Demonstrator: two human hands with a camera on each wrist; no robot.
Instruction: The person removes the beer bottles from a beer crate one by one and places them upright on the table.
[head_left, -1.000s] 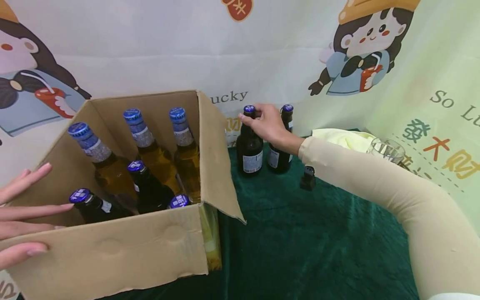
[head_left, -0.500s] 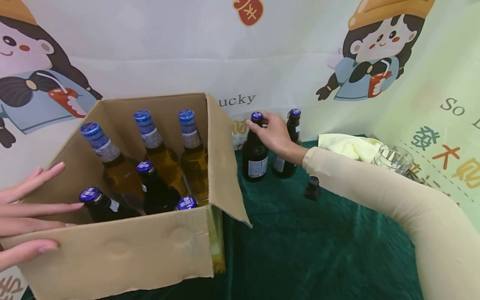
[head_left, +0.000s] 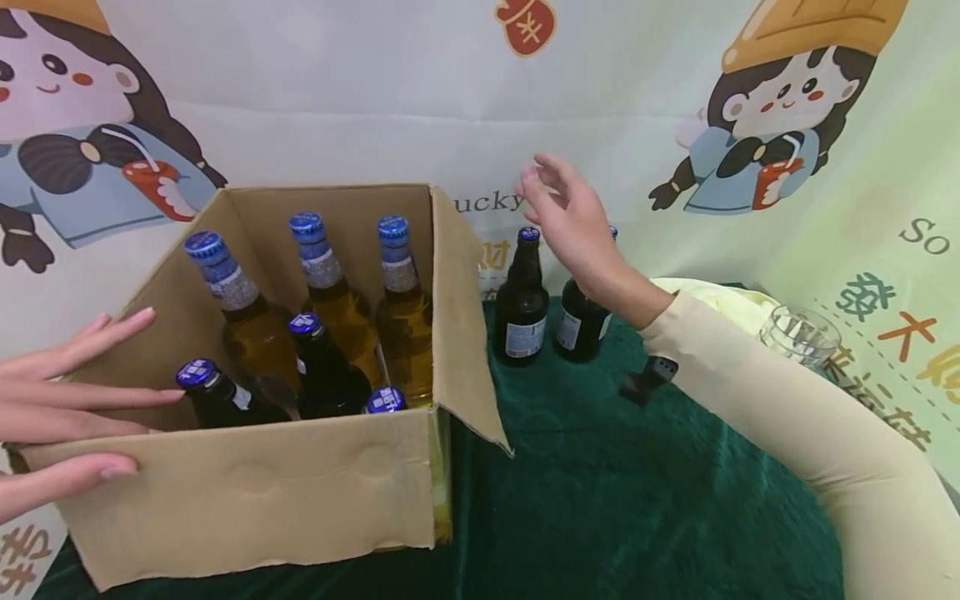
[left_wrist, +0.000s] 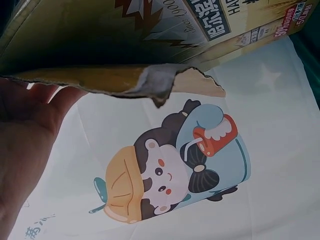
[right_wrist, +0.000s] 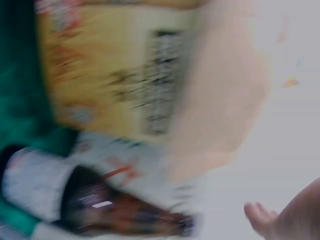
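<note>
An open cardboard box [head_left: 247, 492] stands at the left in the head view. My left hand [head_left: 75, 408] grips its left front edge, thumb outside and fingers over the rim. Inside are larger amber bottles [head_left: 330, 287] with blue caps and smaller dark bottles [head_left: 322, 375], one [head_left: 386, 400] showing only its cap. Right of the box, two dark beer bottles [head_left: 522, 304] [head_left: 581, 321] stand upright on the green cloth. My right hand [head_left: 581, 221] is raised above and between them, fingers loosely bent, holding nothing. The right wrist view is blurred, with a dark bottle [right_wrist: 95, 200] beside the box.
A pale yellow cloth [head_left: 712, 293] lies at the back right, beside a clear glass bowl [head_left: 801, 335]. The box's right flap [head_left: 468, 325] juts out near the left standing bottle. A printed backdrop [head_left: 420, 100] hangs behind everything. Green cloth [head_left: 645, 500] covers the table.
My right hand has let go of the left standing bottle and risen above it. The left hand stays at the box. The head view has shifted, so the scene sits further right.
</note>
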